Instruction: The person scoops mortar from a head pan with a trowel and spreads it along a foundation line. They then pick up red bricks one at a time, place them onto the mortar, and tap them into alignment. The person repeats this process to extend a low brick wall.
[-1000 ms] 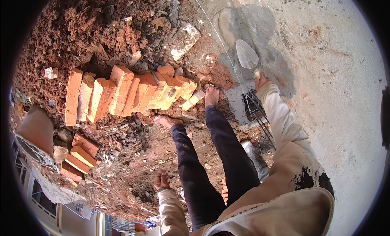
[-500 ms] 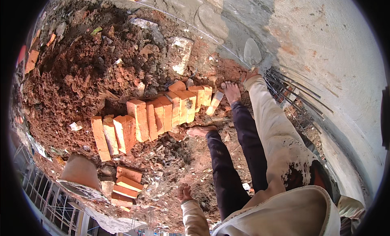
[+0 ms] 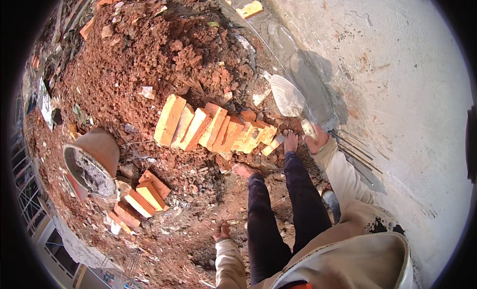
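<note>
Compared with half a second earlier, the view has swung so that the row of bricks point(image 3: 213, 127) now lies more level across the middle, and the mortar pan point(image 3: 92, 165) stands clear at the left. Nearest, the left hand point(image 3: 222, 231) hangs free beside the dark trousers, fingers loosely curled around nothing. The bare feet rest on red earth just below the row of bricks. The right hand point(image 3: 316, 139) has its fingers closed round the handle of the trowel point(image 3: 287, 96), whose pale blade now points up-left, lying at the edge of the wet grey mortar on the concrete slab point(image 3: 397, 65). A small stack of loose bricks point(image 3: 141, 194) lies below the mortar pan. Farther off rises the rubble heap point(image 3: 149, 50); pale scraps of paper, unlabelled, dot it.
</note>
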Demonstrator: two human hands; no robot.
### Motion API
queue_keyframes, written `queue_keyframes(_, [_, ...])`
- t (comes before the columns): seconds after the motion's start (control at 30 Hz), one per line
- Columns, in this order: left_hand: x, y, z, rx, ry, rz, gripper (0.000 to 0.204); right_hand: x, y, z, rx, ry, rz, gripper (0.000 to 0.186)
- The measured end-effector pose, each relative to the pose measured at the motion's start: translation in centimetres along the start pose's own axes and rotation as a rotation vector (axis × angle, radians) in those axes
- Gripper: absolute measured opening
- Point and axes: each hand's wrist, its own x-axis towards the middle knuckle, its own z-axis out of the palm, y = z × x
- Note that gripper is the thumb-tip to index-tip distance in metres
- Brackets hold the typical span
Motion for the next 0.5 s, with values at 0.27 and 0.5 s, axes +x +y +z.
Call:
queue_keyframes(0.27, [-1.4,-8.6,-6.7,-0.026,0.150,0.345,0.022,9.5,-38.1,5.9,-0.057,-0.311,-0.823,0.042])
queue_keyframes(0.5, [-3.7,-15.1,-2.8,-0.586,0.217,0.012,0.016,12.2,-58.4,25.0,-0.977,-0.511,-1.066,0.037])
